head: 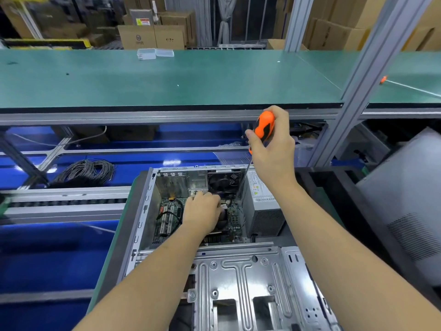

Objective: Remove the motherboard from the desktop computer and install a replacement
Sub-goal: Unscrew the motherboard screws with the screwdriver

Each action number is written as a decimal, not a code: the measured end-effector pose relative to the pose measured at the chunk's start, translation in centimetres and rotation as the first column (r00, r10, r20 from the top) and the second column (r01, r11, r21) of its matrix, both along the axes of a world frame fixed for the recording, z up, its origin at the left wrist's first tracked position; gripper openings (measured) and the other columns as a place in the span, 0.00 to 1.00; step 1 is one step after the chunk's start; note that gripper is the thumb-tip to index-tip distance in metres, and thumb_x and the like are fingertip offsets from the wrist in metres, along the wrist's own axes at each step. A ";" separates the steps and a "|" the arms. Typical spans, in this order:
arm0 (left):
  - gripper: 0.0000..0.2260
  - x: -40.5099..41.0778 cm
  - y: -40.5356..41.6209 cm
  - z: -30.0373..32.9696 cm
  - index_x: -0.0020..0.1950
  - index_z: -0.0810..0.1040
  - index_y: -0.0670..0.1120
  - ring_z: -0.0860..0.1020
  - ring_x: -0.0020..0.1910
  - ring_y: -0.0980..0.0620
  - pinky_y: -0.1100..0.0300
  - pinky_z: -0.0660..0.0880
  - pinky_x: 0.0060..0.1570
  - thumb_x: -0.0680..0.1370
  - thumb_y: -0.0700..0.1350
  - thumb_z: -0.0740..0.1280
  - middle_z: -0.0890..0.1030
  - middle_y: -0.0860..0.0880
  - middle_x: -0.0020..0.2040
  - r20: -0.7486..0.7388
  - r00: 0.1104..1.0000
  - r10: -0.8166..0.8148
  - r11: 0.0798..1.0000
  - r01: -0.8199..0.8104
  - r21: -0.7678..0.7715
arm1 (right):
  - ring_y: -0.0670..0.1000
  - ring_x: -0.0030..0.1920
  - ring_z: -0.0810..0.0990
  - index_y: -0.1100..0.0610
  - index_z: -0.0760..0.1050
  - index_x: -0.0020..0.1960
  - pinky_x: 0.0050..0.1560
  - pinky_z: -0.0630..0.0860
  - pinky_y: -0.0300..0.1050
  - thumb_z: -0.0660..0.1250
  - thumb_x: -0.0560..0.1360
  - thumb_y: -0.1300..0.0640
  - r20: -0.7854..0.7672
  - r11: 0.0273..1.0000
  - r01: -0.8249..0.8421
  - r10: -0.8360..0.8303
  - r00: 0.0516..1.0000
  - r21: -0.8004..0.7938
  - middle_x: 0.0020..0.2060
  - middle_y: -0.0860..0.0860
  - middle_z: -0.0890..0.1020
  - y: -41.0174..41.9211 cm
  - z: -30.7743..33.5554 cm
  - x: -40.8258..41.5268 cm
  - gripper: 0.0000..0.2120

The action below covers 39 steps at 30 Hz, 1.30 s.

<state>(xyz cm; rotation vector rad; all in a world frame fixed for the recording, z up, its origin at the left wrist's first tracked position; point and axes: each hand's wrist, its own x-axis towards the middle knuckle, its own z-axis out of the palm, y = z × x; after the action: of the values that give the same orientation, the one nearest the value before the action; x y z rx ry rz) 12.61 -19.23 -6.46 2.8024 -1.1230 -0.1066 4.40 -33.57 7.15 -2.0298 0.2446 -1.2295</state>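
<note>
An open desktop computer case (143, 211) lies on its side in front of me. Its green motherboard (232, 220) sits in the bottom, partly hidden. My left hand (201, 210) reaches into the case and rests over the middle of the board, fingers curled down around the cooler area; what it holds is hidden. My right hand (272, 142) grips an orange-and-black screwdriver (262, 126) above the case. The long shaft runs down to the board near the rear fan (223, 180).
A grey power supply (262, 206) fills the case's right side. The metal drive cage (241, 287) is nearest me. A green workbench (167, 77) with clear plastic boxes (155, 53) stands beyond. A cable coil (88, 170) lies left. A grey side panel (410, 204) leans right.
</note>
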 end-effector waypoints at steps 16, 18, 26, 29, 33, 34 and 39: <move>0.04 -0.5 0.1 -0.4 0.54 0.73 0.49 0.74 0.54 0.43 0.50 0.70 0.43 0.82 0.47 0.64 0.76 0.47 0.53 -0.137 0.979 0.149 0.984 -0.161 -0.079 | 0.55 0.37 0.75 0.49 0.65 0.61 0.38 0.73 0.41 0.68 0.77 0.56 -0.029 0.999 0.036 -0.036 0.999 -0.003 0.38 0.53 0.75 -0.7 -0.8 0.7 0.17; 0.03 -0.4 0.1 -0.5 0.54 0.73 0.49 0.73 0.53 0.43 0.49 0.69 0.43 0.82 0.47 0.64 0.75 0.47 0.53 -0.140 0.979 0.148 0.983 -0.161 -0.085 | 0.56 0.37 0.75 0.49 0.65 0.61 0.39 0.75 0.47 0.68 0.77 0.56 -0.033 1.000 0.030 -0.029 0.999 0.010 0.38 0.54 0.75 -0.7 -0.7 0.8 0.17; 0.03 -0.3 0.0 -0.6 0.53 0.72 0.49 0.73 0.52 0.43 0.49 0.69 0.41 0.82 0.46 0.65 0.75 0.47 0.52 -0.157 0.976 0.150 0.982 -0.166 -0.093 | 0.52 0.36 0.72 0.48 0.65 0.59 0.37 0.72 0.43 0.68 0.77 0.57 -0.040 1.000 0.018 -0.018 0.999 -0.008 0.38 0.53 0.73 -0.5 -0.6 1.0 0.16; 0.02 -0.3 0.0 -0.6 0.53 0.72 0.49 0.73 0.53 0.43 0.49 0.68 0.41 0.82 0.46 0.64 0.75 0.47 0.52 -0.158 0.976 0.149 0.982 -0.165 -0.091 | 0.52 0.36 0.72 0.49 0.65 0.60 0.38 0.73 0.46 0.68 0.77 0.57 -0.040 1.000 0.026 -0.026 0.999 -0.005 0.37 0.53 0.73 -0.6 -0.3 1.1 0.16; 0.02 -0.3 0.0 -0.6 0.55 0.73 0.49 0.73 0.55 0.43 0.50 0.69 0.42 0.82 0.46 0.64 0.75 0.47 0.54 -0.160 0.976 0.148 0.983 -0.163 -0.088 | 0.56 0.37 0.73 0.55 0.66 0.61 0.40 0.77 0.59 0.69 0.77 0.58 -0.038 0.998 0.050 -0.049 0.998 0.032 0.37 0.51 0.72 -0.8 -0.1 1.2 0.17; 0.03 -0.3 0.0 -0.5 0.55 0.73 0.49 0.73 0.55 0.43 0.50 0.70 0.42 0.83 0.46 0.64 0.75 0.47 0.54 -0.162 0.976 0.148 0.983 -0.163 -0.086 | 0.57 0.37 0.73 0.54 0.66 0.61 0.41 0.77 0.59 0.69 0.77 0.58 -0.039 0.998 0.053 -0.052 0.998 0.029 0.37 0.51 0.72 -0.8 0.0 1.2 0.16; 0.03 -0.3 0.0 -0.4 0.55 0.73 0.49 0.73 0.56 0.43 0.50 0.71 0.42 0.83 0.46 0.64 0.75 0.47 0.55 -0.170 0.975 0.145 0.984 -0.160 -0.075 | 0.54 0.36 0.72 0.51 0.66 0.60 0.39 0.76 0.56 0.68 0.77 0.58 -0.039 0.998 0.056 -0.056 0.998 0.016 0.37 0.51 0.73 -0.7 0.0 1.1 0.16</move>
<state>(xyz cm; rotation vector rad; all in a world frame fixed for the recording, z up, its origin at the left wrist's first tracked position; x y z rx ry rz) 12.30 -19.24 -6.87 2.7314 -0.8520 -0.2606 5.48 -34.26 7.19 -2.0462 0.3315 -1.2186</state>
